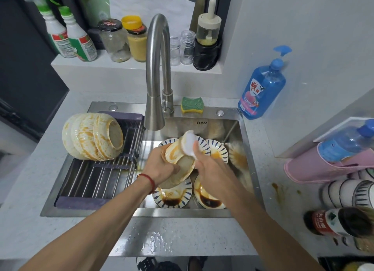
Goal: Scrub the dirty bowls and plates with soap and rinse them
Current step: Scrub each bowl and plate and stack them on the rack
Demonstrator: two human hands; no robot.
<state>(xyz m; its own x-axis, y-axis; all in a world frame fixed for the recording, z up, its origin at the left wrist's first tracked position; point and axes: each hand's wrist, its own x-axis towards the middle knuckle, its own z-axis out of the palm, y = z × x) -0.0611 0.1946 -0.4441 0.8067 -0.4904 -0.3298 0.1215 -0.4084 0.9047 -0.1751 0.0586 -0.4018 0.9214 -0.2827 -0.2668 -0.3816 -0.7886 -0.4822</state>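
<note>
Bowls, two nested and stained orange, are held above the sink, just below and in front of the faucet. The stack is tipped on its side, its long axis running from near-left to far-right, with the foot toward the faucet side and the mouth toward the person. The left hand grips the stack from the left, fingers curled round the rim and wall. The right hand is curled round a white sponge, which is pressed against the upturned base of the bowls. Beneath them, blue-rimmed plates lie flat in the basin, smeared with dark and orange sauce. On the drying rack over the left half of the sink, a row of dirty bowls lies on its side, bases pointing right. A green and yellow sponge rests on the sink's back ledge, right of the faucet base. A blue soap bottle stands on the tabletop at the far right corner of the sink. Jars and bottles are lined along the rear shelf. A red cord is worn at the left wrist.
</note>
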